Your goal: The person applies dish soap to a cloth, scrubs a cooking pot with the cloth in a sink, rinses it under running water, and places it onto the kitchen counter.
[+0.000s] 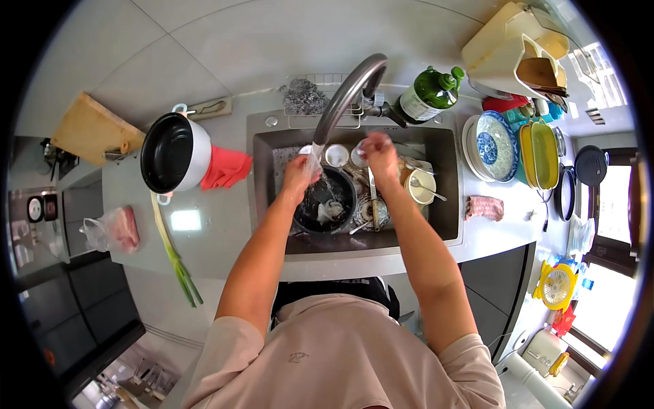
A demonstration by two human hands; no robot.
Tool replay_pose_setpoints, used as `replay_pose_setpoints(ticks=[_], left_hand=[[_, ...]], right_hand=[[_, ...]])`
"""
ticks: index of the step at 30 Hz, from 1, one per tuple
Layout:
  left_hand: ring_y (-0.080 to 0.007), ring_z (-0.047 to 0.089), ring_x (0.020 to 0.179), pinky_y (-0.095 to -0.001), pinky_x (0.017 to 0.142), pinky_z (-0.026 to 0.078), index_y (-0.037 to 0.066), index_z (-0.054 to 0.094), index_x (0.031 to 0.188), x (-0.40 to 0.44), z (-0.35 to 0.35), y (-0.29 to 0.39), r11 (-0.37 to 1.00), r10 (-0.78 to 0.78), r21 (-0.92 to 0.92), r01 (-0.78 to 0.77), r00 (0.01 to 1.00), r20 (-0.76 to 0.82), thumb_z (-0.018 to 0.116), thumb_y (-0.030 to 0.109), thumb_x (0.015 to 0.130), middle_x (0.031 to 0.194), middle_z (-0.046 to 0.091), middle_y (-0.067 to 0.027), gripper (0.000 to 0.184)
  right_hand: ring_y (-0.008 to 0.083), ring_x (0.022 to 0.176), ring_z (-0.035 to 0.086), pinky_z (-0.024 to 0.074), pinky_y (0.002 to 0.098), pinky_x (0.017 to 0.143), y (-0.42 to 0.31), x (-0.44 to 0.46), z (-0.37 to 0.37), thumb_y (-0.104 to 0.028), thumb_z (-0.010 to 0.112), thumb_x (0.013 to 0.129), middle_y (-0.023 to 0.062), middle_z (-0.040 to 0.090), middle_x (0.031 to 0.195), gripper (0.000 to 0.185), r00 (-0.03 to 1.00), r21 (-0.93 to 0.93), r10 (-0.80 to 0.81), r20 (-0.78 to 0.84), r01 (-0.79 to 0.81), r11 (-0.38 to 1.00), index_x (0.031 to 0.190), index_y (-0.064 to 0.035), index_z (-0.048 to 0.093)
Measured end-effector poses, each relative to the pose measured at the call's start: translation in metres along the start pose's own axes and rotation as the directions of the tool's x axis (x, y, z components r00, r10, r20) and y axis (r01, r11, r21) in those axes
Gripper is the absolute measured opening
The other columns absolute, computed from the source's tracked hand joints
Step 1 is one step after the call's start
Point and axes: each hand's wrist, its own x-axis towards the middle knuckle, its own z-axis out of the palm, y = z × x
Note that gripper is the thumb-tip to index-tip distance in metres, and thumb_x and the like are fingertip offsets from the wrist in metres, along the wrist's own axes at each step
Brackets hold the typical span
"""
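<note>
Translucent item [313,167] — left hand [298,177] — under faucet [347,92]

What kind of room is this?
It looks like a kitchen: there's a sink with a curved tap, a cooking pot, and a long green onion.

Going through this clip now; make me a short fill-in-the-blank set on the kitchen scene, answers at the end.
1. Of the left hand and the right hand, the ____ is nearer the mouth of the faucet.
2. The cloth by the white pot is ____.
3. The bottle behind the sink is ____.
4. The scallion lies on the counter to the person's ____ of the sink.

Missing words: left hand; red; green; left.
</note>
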Motion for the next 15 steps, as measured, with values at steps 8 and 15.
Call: replay_pose_setpoints(ticks=[8, 15], left_hand=[[-0.0456, 0.068, 0.105, -0.0448, 0.094, 0.054, 0.001, 0.058, 0.133, -0.032, -0.068, -0.074, 0.436, 0.395, 0.896, 0.079, 0.878, -0.27, 0.078, 0.017, 0.086, 0.126, 0.066, -0.0258, 0.054], [-0.0306, 0.071, 0.09, -0.0496, 0.07, 0.061, 0.0, 0.062, 0.124, -0.037, -0.089, -0.118, 0.896, -0.369, 0.131, 0.425, 0.875, -0.314, 0.074, 0.008, 0.087, 0.103, 0.071, -0.0141, 0.04]], right_hand=[[0.0279, 0.09, 0.072, 0.0606, 0.0374, 0.082, 0.131, -0.064, 0.049, -0.01, 0.067, 0.093, 0.0172, 0.072, 0.099, 0.027, 0.848, -0.581, 0.08, 0.524, 0.287, 0.761, 0.12, -0.0078, 0.069], [0.044, 0.097, 0.068, 0.0534, 0.0505, 0.089, 0.233, -0.101, 0.054, -0.014, 0.061, 0.091, 0.0201, 0.071, 0.116, 0.028, 0.676, -0.677, -0.291, 0.677, 0.727, 0.111, 0.117, -0.0125, 0.072]])
